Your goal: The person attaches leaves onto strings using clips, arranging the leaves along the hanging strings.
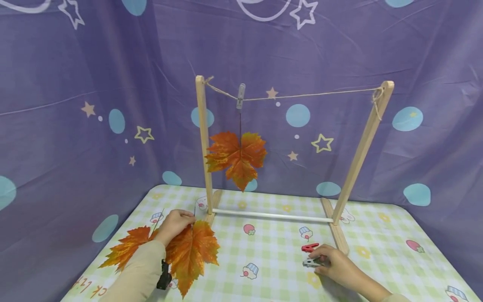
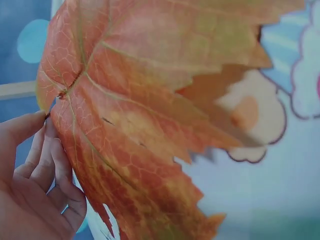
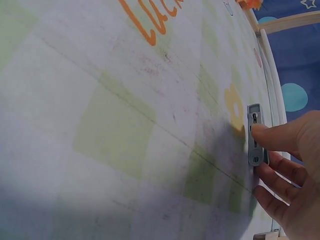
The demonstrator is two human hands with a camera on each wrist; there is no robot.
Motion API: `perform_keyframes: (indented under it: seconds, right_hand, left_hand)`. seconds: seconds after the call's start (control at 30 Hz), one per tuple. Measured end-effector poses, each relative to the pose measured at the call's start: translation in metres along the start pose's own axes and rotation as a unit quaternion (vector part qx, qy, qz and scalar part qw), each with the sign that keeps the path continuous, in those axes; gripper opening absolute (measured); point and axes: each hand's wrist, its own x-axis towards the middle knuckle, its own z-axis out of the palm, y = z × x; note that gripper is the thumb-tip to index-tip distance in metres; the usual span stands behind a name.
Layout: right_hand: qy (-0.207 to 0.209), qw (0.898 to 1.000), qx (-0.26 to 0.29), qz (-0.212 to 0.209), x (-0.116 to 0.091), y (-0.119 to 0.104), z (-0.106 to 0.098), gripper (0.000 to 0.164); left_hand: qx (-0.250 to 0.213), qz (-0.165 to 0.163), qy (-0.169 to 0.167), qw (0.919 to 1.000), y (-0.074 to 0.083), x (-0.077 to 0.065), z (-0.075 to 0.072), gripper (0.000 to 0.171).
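Note:
My left hand (image 1: 175, 226) pinches the stem of an orange artificial maple leaf (image 1: 196, 251) between thumb and finger; in the left wrist view the leaf (image 2: 120, 130) spreads wide beside the fingers. Another maple leaf (image 1: 132, 243) lies to the left, partly behind the forearm. On the right, my right hand (image 1: 339, 264) holds a grey clothespin (image 3: 255, 142) between thumb and fingers, close over the table. A red clothespin (image 1: 309, 247) lies just beyond it. Higher up, a third maple leaf (image 1: 241, 157) hangs by its stem from a grey clothespin (image 1: 240, 96) on the string (image 1: 313, 95).
A wooden frame stands toward the back, with a left post (image 1: 203, 142), a right post (image 1: 362, 155) and a white crossbar (image 1: 271, 216) low between them. The checkered tablecloth (image 1: 275, 256) carries printed cupcakes and flowers. Purple curtain (image 1: 339, 50) encloses the back and sides.

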Motion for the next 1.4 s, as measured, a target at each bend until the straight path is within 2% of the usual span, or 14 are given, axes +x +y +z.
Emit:
perform_keyframes:
  seconds: [0.17,0.47,0.67,0.83,0.93,1.03,1.23,1.4]
  right_hand:
    - [-0.005,1.000,-0.010,0.003,0.001,-0.001,-0.001,0.032]
    - [0.005,0.999,-0.040,0.027,0.000,-0.005,0.001,0.033]
    - [0.025,0.996,-0.066,0.046,-0.001,-0.006,0.003,0.031]
    - [0.038,0.993,-0.086,0.075,0.000,-0.009,0.002,0.030]
    - [0.041,0.992,-0.090,0.073,-0.001,-0.009,0.001,0.030]
    - [0.043,0.993,-0.089,0.070,-0.001,-0.009,0.000,0.030]
    - [0.047,0.993,-0.082,0.063,-0.001,-0.007,0.001,0.028]
    - [0.051,0.993,-0.081,0.070,-0.003,-0.007,0.001,0.026]
  left_hand:
    - [-0.044,0.009,-0.006,0.9990,0.005,-0.002,-0.002,0.031]
    - [-0.068,0.059,-0.005,0.9960,0.016,-0.015,-0.012,0.034]
    - [-0.063,0.094,0.005,0.9936,0.023,-0.025,-0.017,0.030]
    - [-0.069,0.099,0.000,0.9926,0.032,-0.034,-0.021,0.028]
    - [-0.072,0.106,-0.005,0.9918,0.039,-0.038,-0.022,0.028]
    - [-0.068,0.112,-0.010,0.9913,0.048,-0.043,-0.021,0.026]
    - [-0.021,0.126,-0.010,0.9918,0.062,-0.053,-0.016,0.021]
    - [-0.017,0.146,-0.018,0.9890,0.074,-0.061,-0.008,0.018]
